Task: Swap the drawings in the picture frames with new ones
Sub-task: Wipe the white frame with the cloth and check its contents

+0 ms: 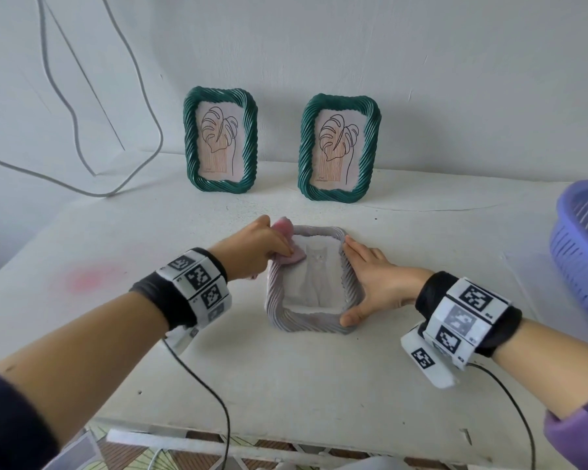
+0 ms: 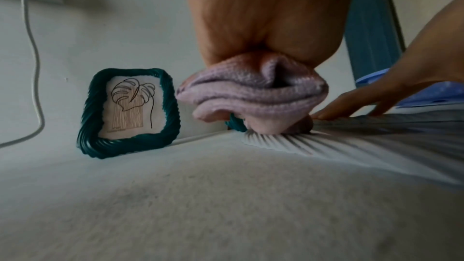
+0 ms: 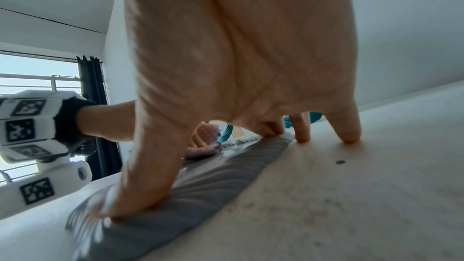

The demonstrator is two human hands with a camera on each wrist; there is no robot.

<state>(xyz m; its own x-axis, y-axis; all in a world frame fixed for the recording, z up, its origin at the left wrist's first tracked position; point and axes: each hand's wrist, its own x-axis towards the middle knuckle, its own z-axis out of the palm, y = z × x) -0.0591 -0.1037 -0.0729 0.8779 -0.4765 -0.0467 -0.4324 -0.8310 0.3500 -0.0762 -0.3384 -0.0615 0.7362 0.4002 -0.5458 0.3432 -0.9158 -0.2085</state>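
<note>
A grey ribbed picture frame [image 1: 314, 322] lies flat on the white table [image 1: 319, 385], holding a pale cat drawing [image 1: 314, 269]. My left hand [image 1: 255, 247] grips a bunched pink cloth [image 1: 286, 232] and presses it on the frame's upper left part; the cloth [image 2: 251, 94] fills the left wrist view. My right hand [image 1: 370, 279] rests straight-fingered along the frame's right edge, thumb [image 3: 140, 186] on the near rim [image 3: 175, 205]. Two green frames [image 1: 220, 140] [image 1: 339, 147] with leaf drawings stand against the wall behind.
A purple slatted basket [image 1: 581, 245] sits at the table's right edge. A grey cable [image 1: 150, 106] hangs on the wall at the left and loops down to the table. The table's near edge [image 1: 218, 435] runs below my arms.
</note>
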